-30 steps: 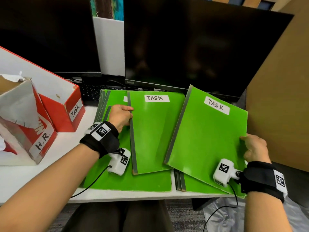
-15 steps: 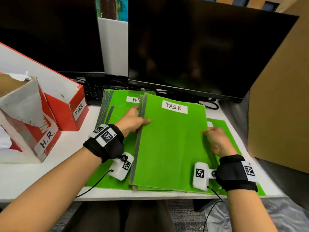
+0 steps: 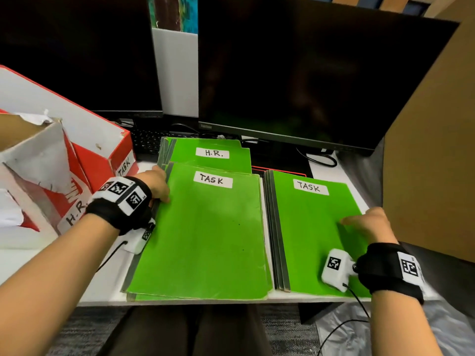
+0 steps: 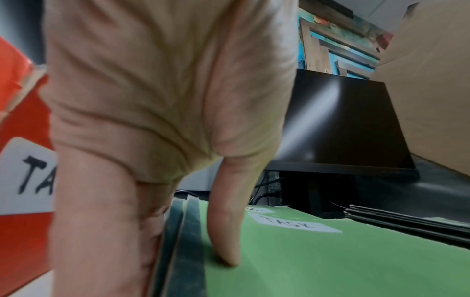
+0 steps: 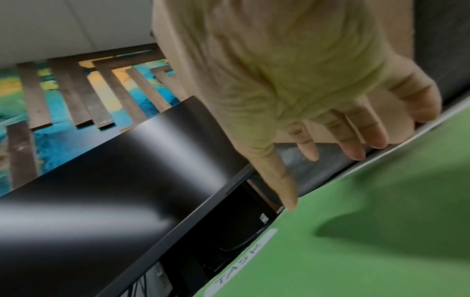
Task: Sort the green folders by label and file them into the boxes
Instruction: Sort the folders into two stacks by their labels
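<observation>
1. The left hand [image 3: 156,185] grips the left pile of green folders [image 3: 203,235] at its nine o'clock edge, fingers hidden underneath.
2. The right hand [image 3: 370,223], fingers spread, hovers blurred over the right pile [image 3: 313,227].
3. The boxes [image 3: 84,176] at nine o'clock are partly cut off.

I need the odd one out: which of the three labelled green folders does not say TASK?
The rear folder, labelled H.R., partly under the left TASK folder.
</observation>
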`<state>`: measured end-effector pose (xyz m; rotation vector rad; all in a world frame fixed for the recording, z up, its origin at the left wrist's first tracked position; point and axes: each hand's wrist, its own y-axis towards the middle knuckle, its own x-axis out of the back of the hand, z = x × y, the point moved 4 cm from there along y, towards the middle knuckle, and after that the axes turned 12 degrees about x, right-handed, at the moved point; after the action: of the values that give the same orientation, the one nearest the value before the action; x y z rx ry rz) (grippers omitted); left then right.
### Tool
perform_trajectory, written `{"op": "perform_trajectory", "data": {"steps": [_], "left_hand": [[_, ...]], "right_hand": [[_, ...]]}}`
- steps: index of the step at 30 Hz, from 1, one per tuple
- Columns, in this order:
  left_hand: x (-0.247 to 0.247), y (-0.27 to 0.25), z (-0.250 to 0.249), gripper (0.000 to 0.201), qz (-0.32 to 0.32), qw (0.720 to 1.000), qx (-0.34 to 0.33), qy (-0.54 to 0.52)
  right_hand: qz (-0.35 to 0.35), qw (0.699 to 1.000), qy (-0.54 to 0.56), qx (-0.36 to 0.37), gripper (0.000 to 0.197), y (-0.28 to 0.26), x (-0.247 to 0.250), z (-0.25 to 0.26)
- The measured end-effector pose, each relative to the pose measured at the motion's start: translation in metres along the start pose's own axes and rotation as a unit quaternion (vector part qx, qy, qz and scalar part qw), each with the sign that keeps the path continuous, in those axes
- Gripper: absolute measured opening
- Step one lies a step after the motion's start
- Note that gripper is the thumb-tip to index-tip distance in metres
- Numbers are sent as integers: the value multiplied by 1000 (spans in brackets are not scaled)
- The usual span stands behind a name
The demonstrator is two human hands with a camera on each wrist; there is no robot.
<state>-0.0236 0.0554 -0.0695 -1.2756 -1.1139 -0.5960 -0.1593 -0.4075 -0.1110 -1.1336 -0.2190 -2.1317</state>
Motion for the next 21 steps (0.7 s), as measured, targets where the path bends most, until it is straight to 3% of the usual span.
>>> {"op": "perform_trajectory", "data": {"steps": [3,5,7,10,14,17,21], "left_hand": [[1,-4,-8,99,-71,997,2,20],[2,-10,-24,101,-90,995,-34,-32],[-1,-24,-48,97,-50,988,-104,-103],[-15,-51,-86,79,79,957,-195,-200],[-52,-85,-131,67,206,923,-247,-209],[-76,-97,-154,71,235,917,-261,-188],[-86,-94,-166,71,218,924,-249,-189]], "right_hand": [[18,999,-40,-6,102,0,-3,-5],[23,996,-82,-34,96,-9,5,-1],[21,993,-100,-51,95,-8,9,-2],[16,993,-110,-48,91,-3,9,-4],[23,992,-117,-40,84,-4,8,-4],[19,993,-108,-39,85,-5,7,-2],[17,994,-100,-41,84,-4,9,-5]]}}
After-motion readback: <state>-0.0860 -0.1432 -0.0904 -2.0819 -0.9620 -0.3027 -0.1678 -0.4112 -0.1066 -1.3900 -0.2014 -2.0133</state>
